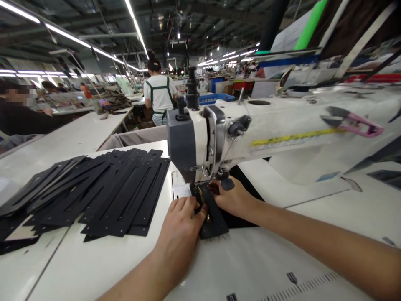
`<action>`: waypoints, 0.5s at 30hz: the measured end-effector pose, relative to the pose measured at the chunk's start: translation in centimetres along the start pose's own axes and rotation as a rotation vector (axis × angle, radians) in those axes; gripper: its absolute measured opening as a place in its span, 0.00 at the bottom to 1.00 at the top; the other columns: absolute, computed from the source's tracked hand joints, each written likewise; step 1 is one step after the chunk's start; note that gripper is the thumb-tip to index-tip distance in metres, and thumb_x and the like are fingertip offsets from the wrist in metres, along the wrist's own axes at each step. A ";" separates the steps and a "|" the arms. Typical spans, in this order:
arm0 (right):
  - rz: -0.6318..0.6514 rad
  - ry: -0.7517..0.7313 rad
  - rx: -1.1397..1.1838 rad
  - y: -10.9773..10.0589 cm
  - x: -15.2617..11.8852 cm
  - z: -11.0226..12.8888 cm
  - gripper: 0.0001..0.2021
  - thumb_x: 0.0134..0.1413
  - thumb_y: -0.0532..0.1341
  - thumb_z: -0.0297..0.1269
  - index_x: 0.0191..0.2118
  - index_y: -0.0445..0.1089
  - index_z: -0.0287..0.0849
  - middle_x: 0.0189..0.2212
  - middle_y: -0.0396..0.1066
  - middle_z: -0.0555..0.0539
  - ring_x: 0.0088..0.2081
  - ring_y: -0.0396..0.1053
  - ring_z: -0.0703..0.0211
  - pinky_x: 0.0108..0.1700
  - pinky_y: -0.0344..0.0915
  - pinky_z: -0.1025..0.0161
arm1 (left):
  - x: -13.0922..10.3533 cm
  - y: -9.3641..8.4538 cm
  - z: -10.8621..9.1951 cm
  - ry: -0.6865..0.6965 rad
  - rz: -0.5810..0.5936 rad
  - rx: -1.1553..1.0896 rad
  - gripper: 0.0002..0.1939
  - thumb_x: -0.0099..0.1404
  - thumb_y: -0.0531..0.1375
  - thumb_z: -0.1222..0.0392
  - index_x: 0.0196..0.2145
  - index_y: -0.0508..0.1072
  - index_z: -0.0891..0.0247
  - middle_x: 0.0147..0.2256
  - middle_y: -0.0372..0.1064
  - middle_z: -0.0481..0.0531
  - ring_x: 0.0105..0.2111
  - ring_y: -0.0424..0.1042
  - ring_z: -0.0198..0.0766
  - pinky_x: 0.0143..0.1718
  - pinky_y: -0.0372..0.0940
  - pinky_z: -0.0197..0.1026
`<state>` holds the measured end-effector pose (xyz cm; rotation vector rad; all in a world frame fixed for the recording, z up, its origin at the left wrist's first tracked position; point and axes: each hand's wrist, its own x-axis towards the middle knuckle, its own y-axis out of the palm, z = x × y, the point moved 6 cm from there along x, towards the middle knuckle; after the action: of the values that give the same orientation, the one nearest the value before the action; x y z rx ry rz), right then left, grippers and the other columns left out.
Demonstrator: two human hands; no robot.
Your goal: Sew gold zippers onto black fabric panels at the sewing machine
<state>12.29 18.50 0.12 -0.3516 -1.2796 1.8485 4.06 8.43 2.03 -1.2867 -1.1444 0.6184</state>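
Observation:
A white sewing machine with a grey head cover (181, 142) stands before me, its presser foot down near a narrow black panel (216, 228). Along the panel runs a zipper with gold-coloured metal parts (208, 217). At the panel's left edge is my left hand (181, 230), fingers bent together and thumb on top, holding it by the needle area. My right hand (236, 198) grips the panel's far right side, its fingertips partly hidden beside the machine foot. Larger black material (247, 184) lies under my right wrist.
Left of the machine lies a fanned pile of black slotted panels (125, 196). Pink-handled thread snips (360, 123) rest on the machine arm above a yellow measuring tape (291, 137). A ruler scale (300, 286) marks the front tabletop. Co-workers (159, 92) are farther off.

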 end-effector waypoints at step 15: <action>-0.149 -0.552 0.010 -2.4 -9.3 4.5 0.15 0.57 0.49 0.23 0.44 0.69 0.34 0.45 0.69 0.41 0.49 0.64 0.55 0.53 0.61 0.56 | -2.7 -0.8 -1.7 0.152 -0.164 0.001 0.12 0.62 0.50 0.71 0.40 0.70 0.66 0.41 0.71 0.57 0.43 0.70 0.42 0.43 0.68 0.47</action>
<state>16.29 8.84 2.12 0.2790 -1.6057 1.8865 4.43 5.18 2.11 -1.2034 -1.1100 0.3931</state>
